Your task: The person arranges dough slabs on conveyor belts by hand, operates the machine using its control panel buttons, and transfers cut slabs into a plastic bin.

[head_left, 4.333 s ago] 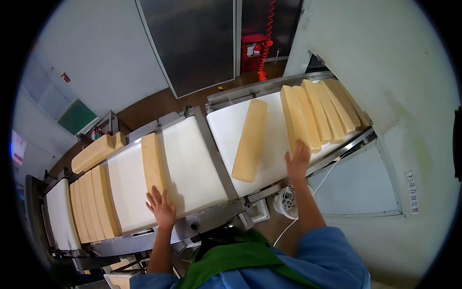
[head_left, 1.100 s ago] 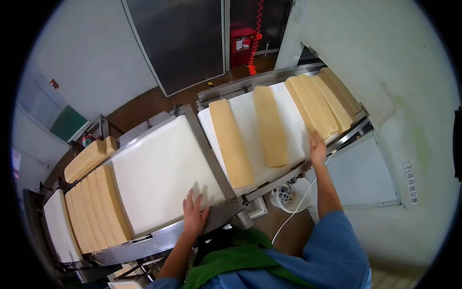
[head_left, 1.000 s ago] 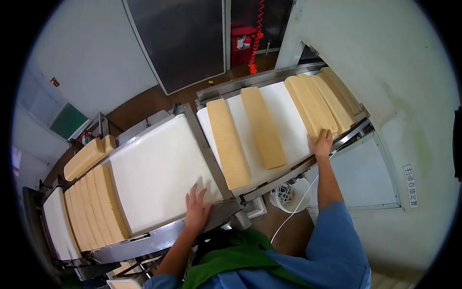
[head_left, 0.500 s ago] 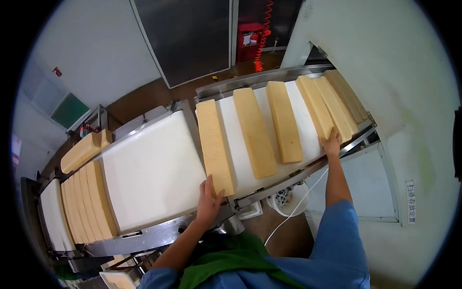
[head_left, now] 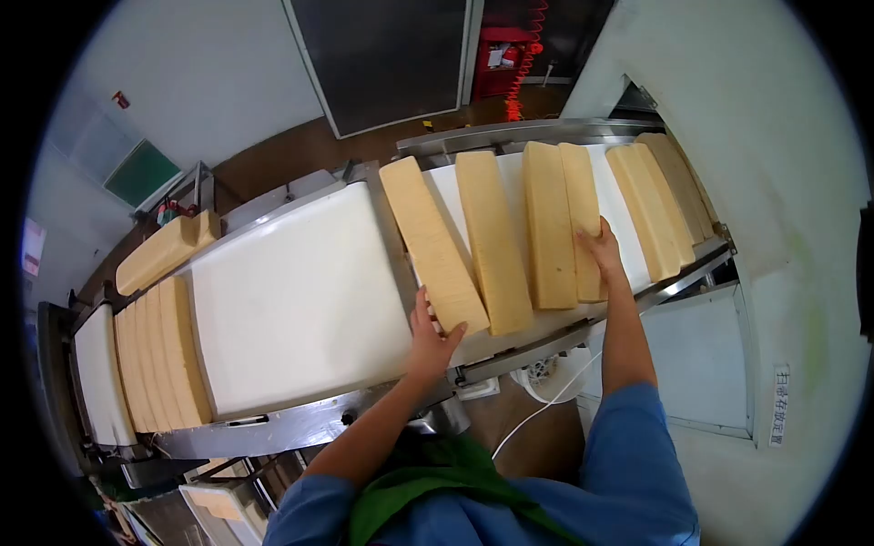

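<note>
Long tan loaf-like blocks lie side by side on a white conveyor belt; their exact kind I cannot tell. My left hand grips the near end of the leftmost block, fingers along its left side and thumb at its end. That block lies slanted, its near end close to the second block. My right hand grips a narrower block from its right side, thumb on top. This narrower block lies against the third block. Some of the right fingers are hidden.
More blocks sit at the belt's right end by a wall opening. A second white belt at left carries several packed blocks. Two blocks rest beyond its far edge. Below is a white bucket.
My right hand has drawn one block leftward against the third block, away from those at the right. My left hand has pushed the leftmost block's near end rightward. The view has shifted slightly.
</note>
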`<state>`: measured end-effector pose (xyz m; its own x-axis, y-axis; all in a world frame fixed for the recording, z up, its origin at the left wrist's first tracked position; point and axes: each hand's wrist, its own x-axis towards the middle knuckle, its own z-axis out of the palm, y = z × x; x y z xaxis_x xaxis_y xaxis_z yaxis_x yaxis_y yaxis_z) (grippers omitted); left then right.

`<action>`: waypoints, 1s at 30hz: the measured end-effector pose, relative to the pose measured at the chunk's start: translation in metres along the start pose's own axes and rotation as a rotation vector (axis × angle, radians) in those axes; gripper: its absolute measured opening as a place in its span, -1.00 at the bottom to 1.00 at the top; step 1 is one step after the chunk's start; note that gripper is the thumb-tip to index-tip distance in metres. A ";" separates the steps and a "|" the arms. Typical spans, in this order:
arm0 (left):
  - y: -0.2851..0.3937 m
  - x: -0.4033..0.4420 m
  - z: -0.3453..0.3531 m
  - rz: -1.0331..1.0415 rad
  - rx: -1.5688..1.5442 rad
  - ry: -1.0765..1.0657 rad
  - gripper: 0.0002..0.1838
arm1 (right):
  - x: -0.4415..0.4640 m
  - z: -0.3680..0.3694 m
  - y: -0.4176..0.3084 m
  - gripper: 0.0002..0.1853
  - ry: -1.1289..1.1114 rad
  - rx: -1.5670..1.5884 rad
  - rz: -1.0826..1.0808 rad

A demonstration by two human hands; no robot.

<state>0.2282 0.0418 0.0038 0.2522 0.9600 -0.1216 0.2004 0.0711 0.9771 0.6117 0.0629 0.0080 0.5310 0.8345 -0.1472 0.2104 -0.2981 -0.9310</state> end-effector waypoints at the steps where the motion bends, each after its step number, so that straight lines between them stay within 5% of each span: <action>1: -0.010 0.003 -0.004 -0.004 0.002 0.013 -0.06 | -0.002 0.012 -0.005 -0.21 -0.032 0.070 0.039; 3: -0.029 0.001 -0.019 0.158 -0.014 0.006 -0.05 | -0.022 0.041 -0.010 -0.16 -0.047 -0.048 0.010; 8: -0.010 -0.039 -0.133 -0.164 -0.065 -0.146 -0.02 | -0.070 0.122 -0.036 -0.08 -0.240 -0.059 -0.056; 12: -0.037 -0.077 -0.218 -0.042 0.134 0.060 -0.05 | -0.128 0.222 -0.068 -0.09 -0.373 -0.001 -0.168; 14: -0.030 -0.096 -0.267 -0.017 0.418 0.258 -0.12 | -0.158 0.281 -0.078 -0.09 -0.460 0.291 -0.141; 19: -0.047 -0.155 -0.376 -0.101 0.605 0.529 -0.22 | -0.230 0.419 -0.074 -0.07 -0.629 0.368 -0.163; 21: -0.053 -0.179 -0.413 -0.131 1.331 0.590 -0.27 | -0.259 0.466 -0.078 -0.06 -0.683 0.256 -0.237; 25: -0.067 -0.211 -0.457 -0.160 1.244 0.584 -0.32 | -0.308 0.524 -0.092 -0.07 -0.728 0.064 -0.415; 27: -0.072 -0.216 -0.463 -0.190 1.226 0.560 -0.32 | -0.305 0.519 -0.093 -0.10 -0.808 0.257 -0.283; 29: -0.068 -0.218 -0.464 -0.104 1.163 0.557 -0.29 | -0.293 0.502 -0.118 -0.12 -0.861 -0.111 -0.260; 30: -0.067 -0.223 -0.466 -0.100 1.217 0.532 -0.25 | -0.309 0.499 -0.137 -0.17 -0.653 -0.371 -0.569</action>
<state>-0.2827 -0.0503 0.0471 -0.1555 0.9728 0.1718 0.9792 0.1288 0.1566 0.0093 0.0775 0.0144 -0.2736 0.9612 0.0345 0.6044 0.1997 -0.7712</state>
